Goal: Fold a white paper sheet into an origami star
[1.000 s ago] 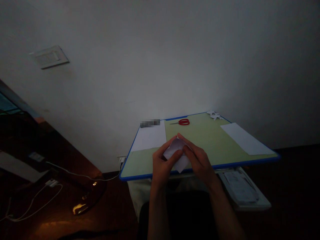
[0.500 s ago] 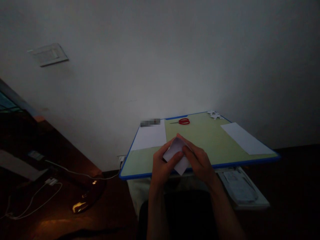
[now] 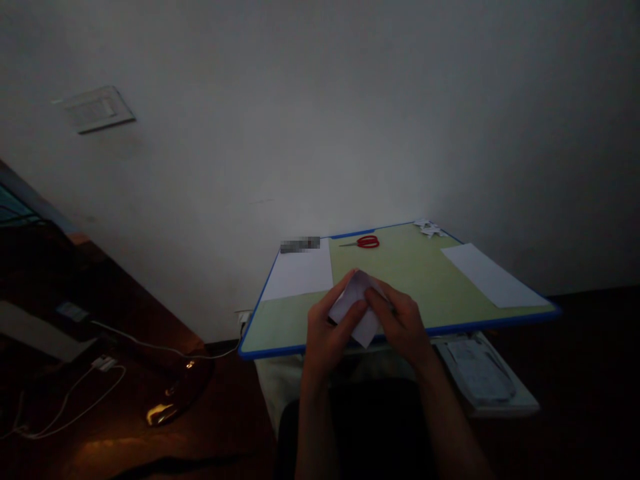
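A small piece of white paper is held up between both hands above the near edge of the table, one corner pointing down. My left hand grips it from the left, thumb across its face and fingers behind. From the other side my right hand pinches it, the thumb near the left thumb at the paper's middle. The fingers behind the paper are mostly hidden. Beyond the hands, red-handled scissors lie on the table, blades to the left.
The green tabletop has a blue rim. White sheets lie on its left and right. White paper scraps sit at the far right corner; a blurred dark item is at the far left. A tray juts out below.
The paper has turned slightly in my hands, its lower corner shifting a little right. Both hands remain on it in nearly the same place.
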Motion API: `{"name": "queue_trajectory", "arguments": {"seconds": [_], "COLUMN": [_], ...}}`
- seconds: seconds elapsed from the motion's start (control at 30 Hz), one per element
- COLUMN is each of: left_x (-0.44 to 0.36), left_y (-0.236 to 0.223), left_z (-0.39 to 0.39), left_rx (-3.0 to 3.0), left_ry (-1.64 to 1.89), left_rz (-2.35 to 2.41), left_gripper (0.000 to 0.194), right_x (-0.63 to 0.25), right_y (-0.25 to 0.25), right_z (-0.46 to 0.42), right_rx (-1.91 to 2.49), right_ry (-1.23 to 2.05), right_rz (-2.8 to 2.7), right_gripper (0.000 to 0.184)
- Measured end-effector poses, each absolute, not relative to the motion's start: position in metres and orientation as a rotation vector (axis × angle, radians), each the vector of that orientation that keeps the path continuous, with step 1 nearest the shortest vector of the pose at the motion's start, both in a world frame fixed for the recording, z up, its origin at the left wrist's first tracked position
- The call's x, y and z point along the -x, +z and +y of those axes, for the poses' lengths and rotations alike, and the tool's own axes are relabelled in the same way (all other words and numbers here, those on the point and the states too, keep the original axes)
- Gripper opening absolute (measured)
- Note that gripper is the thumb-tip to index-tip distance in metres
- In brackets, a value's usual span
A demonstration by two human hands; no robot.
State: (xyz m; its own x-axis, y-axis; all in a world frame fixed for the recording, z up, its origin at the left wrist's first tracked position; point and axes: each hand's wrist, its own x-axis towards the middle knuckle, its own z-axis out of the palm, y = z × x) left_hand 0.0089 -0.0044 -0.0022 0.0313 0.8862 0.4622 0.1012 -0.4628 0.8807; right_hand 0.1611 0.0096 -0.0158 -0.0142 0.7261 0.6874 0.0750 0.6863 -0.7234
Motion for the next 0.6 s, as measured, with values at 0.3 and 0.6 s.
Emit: {"name": "queue_trajectory", "arguments": {"seconds": [0.3,0.6], "left_x": [-0.0087,-0.0117], "left_y": [0.0008,0.0014], "left_z": [-0.0041,-0.0062], "left_rx": [-1.632,-1.624], "left_ry": [1.515,1.532], "left_rz": [1.022,1.027], "left_gripper": [0.053,0.05], "right_x": [-0.1606,-0.1586], "right_y": [-0.0128,-0.0126], "right_z": [0.0066,0.0065], "right_rx": [0.712,0.703], "right_ry": [0.602,0.564], "right_rz": [-1.475,-1.472], "right_gripper": [0.034,0.034]}}
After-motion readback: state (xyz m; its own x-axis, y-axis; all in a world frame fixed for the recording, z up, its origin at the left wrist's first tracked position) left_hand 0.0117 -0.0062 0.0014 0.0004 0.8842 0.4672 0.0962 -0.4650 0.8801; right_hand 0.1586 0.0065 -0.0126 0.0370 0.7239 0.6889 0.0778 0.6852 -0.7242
